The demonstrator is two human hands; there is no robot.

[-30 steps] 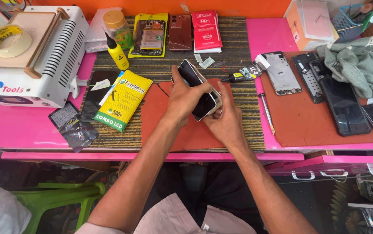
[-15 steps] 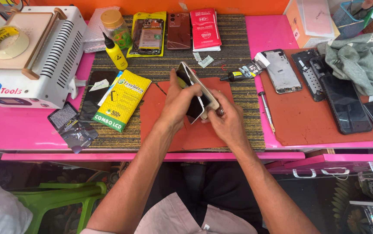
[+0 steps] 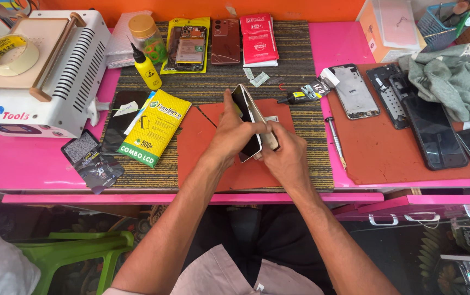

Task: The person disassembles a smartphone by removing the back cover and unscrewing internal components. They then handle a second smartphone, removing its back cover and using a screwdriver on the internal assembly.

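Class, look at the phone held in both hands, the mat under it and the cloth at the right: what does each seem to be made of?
Phone: glossy black glass front, pale back shell, probably plastic or metal; its face reflects light.
Mat: matte red-brown sheet, likely rubber or silicone; flat with cut edges.
Cloth: soft grey-green woven fabric; crumpled folds and frayed threads.

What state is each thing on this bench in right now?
Phone: tilted on edge, screen lifted off its back, held by left hand and right hand.
Glue tube: lying down, capped.
Yellow dropper bottle: upright, capped.
Phone frame: lying flat, insides showing.
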